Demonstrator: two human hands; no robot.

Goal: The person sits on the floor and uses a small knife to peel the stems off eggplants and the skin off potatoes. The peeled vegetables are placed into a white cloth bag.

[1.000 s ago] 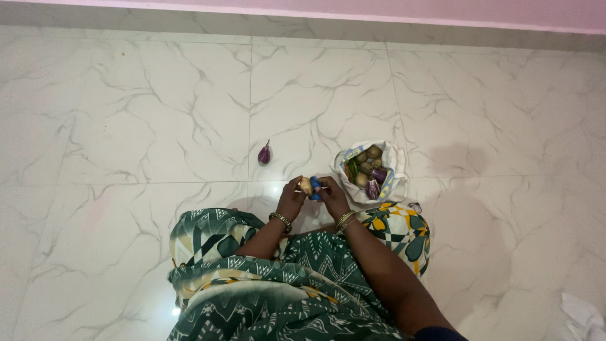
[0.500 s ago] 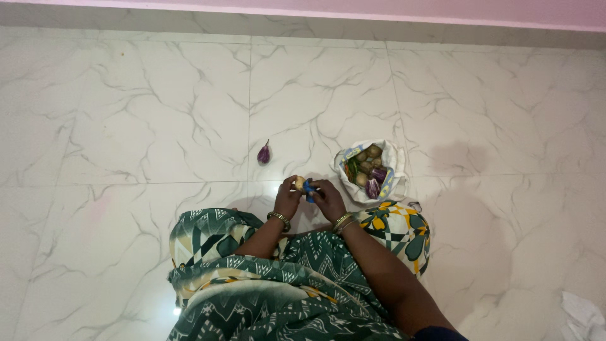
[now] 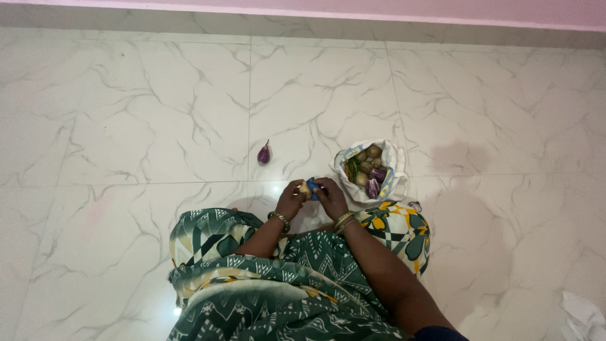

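Floor: white marble tiles point(image 3: 158, 120), grey veins; wide bare stretch on the far left, reaching up to the pink wall strip at the top edge.
Eggplant, loose: one, small and purple point(image 3: 264, 153), lying alone on the tile, well apart from the hands, up and to their left.
Left hand point(image 3: 291, 201): fingers curled around one small tan potato point(image 3: 305, 187); bangle at the wrist.
Right hand point(image 3: 331, 196): fingers closed on one blue peeler point(image 3: 313, 189), pressed against the potato; bangles at the wrist.
Potato position: held between both hands, above the knees, just left of the bag.
Bag: one, white, open point(image 3: 392, 165), on the floor just beside the right hand; holds several brown potatoes and at least two purple eggplants, exact count unclear.
Cloth: one white crumpled piece point(image 3: 582, 316) at the bottom right corner.
Room right: bare tile between bag and right edge.
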